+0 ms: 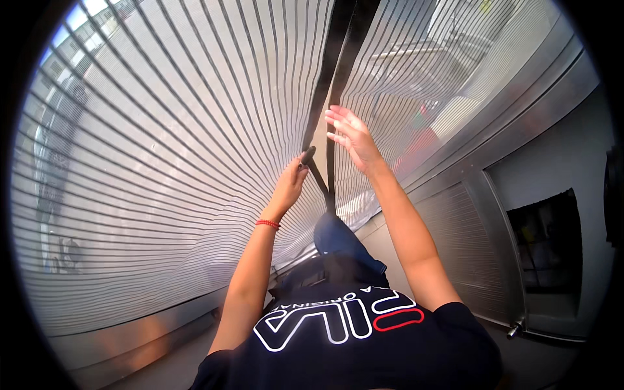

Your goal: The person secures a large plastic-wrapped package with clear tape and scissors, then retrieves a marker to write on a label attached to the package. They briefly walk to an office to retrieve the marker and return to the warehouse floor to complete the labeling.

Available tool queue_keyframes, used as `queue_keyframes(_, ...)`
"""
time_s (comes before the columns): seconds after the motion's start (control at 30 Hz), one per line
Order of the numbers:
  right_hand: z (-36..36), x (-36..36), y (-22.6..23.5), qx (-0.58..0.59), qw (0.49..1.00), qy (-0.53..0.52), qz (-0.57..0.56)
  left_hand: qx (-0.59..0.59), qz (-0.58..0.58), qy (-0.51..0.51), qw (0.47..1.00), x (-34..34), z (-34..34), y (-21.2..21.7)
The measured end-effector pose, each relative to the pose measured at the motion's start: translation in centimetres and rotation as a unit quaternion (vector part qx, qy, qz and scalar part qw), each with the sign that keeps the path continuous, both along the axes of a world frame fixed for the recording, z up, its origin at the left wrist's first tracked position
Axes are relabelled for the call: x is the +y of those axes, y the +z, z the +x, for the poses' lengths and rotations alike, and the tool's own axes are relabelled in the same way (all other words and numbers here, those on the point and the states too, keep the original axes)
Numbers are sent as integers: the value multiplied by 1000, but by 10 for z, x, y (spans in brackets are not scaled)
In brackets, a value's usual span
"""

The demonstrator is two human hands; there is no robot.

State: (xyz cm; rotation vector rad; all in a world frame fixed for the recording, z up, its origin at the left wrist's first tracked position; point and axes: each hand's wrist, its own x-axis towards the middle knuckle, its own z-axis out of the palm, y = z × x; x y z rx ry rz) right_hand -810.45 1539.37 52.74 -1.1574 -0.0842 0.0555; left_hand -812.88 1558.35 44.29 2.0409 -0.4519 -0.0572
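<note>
sheer striped mesh curtain (162, 162) (matt)

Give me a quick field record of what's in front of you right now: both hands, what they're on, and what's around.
Left hand: closed on the dark edge strip of the left mesh curtain panel
Right hand: open, fingers spread, at the dark edge of the right mesh curtain panel
Gap: narrow opening between the two dark edges, wider toward the bottom
Wrist: red bracelet on the left arm
Surroundings: metal frame at right, grey wall with a dark opening
Beyond mesh: blurred, cannot tell
</note>
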Motion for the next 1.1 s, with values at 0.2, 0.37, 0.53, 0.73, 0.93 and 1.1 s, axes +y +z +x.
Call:
queue_keyframes(0.2, 153, -73, 18, -154, 960, -229, 52, -134, -3, 299, 945, 85, 139, -2)
queue_keyframes(0.37, 263, -139, -6, -361, 716, -598, 11, -157, -95, 402, 897, 107, 293, -62)
queue_keyframes(0.53, 464, -166, -39, -158, 827, -540, -12, 4, -162, 300, 940, 67, 494, -73)
queue_keyframes(0.73, 692, -100, -93, 1, 979, 64, -196, 149, -155, 268, 939, 67, 638, -102)
queue_keyframes(0.93, 891, -117, -140, -140, 868, 279, -387, 269, -29, 328, 905, 46, 869, -175)
queue_keyframes(1.1, 1042, -157, -126, -107, 854, 140, -490, 107, 144, 94, 979, -60, 1143, -125)
